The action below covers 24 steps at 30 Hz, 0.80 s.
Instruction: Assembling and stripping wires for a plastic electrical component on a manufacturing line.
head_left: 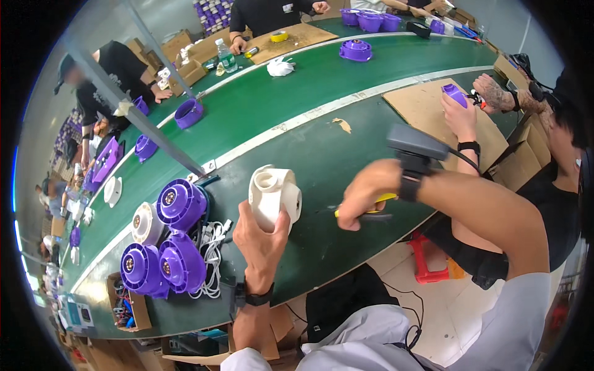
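Observation:
My left hand (262,246) is closed around a white plastic housing (267,203), which has a round collar at its top and is held up over the green bench. To its right, my right hand (370,187) grips a yellow-handled hand tool (387,196) low over the bench; its dark end is blurred, so I cannot make out its exact kind. Left of my left hand stand several purple round housings (180,204) and one white round housing (147,224). White cables (214,253) lie bundled between them and my left wrist.
A green conveyor belt (247,102) curves past the bench, carrying purple parts (356,51). A metal post (158,133) rises at the left. At the right a co-worker's hand holds a purple part (455,95) above a brown board (427,114). A small box of parts (137,309) sits front left.

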Tool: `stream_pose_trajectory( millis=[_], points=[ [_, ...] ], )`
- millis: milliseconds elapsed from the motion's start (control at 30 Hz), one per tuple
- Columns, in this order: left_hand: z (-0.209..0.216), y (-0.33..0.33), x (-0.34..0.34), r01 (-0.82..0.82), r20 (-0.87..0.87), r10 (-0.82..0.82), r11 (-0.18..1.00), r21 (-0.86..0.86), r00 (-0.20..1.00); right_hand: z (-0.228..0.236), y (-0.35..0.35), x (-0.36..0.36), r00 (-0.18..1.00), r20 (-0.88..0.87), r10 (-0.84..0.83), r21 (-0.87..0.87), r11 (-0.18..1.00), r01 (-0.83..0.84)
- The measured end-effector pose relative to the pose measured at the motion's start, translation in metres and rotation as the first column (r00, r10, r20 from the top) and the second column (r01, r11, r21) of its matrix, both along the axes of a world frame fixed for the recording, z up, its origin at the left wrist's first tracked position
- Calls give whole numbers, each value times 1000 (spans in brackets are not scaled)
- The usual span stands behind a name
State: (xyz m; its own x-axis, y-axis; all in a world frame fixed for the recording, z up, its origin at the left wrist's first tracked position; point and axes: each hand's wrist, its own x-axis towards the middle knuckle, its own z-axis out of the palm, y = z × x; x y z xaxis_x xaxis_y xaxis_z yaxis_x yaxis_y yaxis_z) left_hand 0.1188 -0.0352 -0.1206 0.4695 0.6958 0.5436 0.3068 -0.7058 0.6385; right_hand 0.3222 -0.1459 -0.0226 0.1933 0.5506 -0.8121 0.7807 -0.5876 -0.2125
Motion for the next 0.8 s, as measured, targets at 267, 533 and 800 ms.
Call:
stream_pose_trajectory(
  millis=[267, 533, 800],
  points=[
    [12, 35, -15, 109, 9, -110, 964, -244, 994, -42, -33, -41, 884, 428, -187, 740, 634, -224],
    [13, 34, -8, 119, 51, -109, 956, -268, 993, -69, -19, -52, 889, 424, -173, 763, 597, -248],
    [23, 44, 0, 107, -31, -120, 957, -271, 992, -72, -8, -48, 713, 660, -238, 727, 442, -525]
  ],
)
